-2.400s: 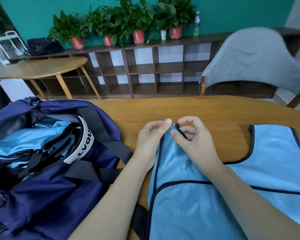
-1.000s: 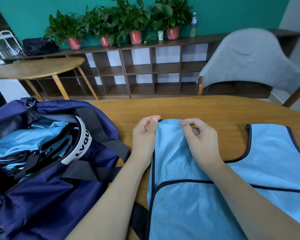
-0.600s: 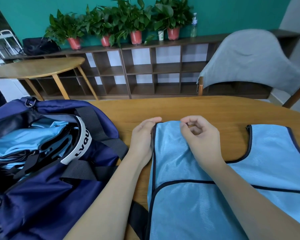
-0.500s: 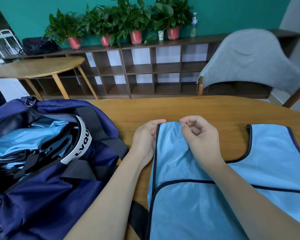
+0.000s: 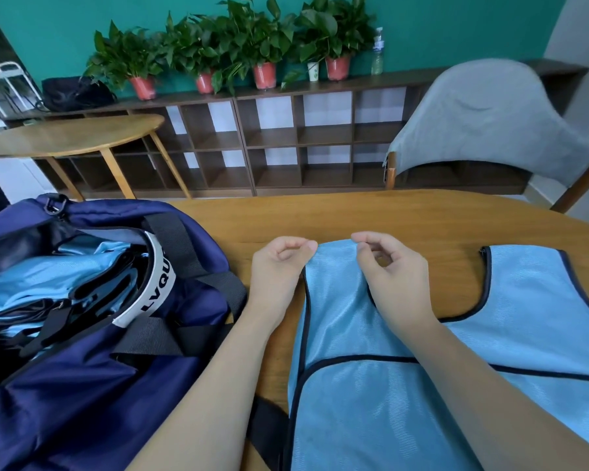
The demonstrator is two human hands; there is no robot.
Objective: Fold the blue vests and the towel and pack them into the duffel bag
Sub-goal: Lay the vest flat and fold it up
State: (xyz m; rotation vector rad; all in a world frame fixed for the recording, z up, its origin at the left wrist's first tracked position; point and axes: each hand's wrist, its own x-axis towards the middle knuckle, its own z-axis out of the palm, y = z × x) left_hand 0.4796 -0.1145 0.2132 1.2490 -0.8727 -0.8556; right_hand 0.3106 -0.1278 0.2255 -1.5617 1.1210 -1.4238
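**Hands shifted along the vest's top edge**

Since half a second earlier, both hands had eased a little apart on the strap, the left one sliding out to its left corner.

On the wooden table point(image 5: 337, 212) a navy duffel point(image 5: 92, 385) sat at the left, its mouth open and folded blue cloth point(image 5: 38, 283) lying inside. To its right a blue vest point(image 5: 405, 402) lay flat, dark piping along its edges, one shoulder strap reaching away from the person and the other well to the right. Behind the table a grey towel point(image 5: 487, 113) hung over a chair back.

The right hand point(image 5: 393, 273) rested on the near strap, fingers curled, thumb and forefinger pinching the cloth at the strap's top right corner. The left hand point(image 5: 278, 270) lay just beside the strap's left edge, fingers curled narrow, its thumb and forefinger meeting at the top left corner; it seemed to pinch the edge there. The duffel's black webbing ran beneath the left forearm.
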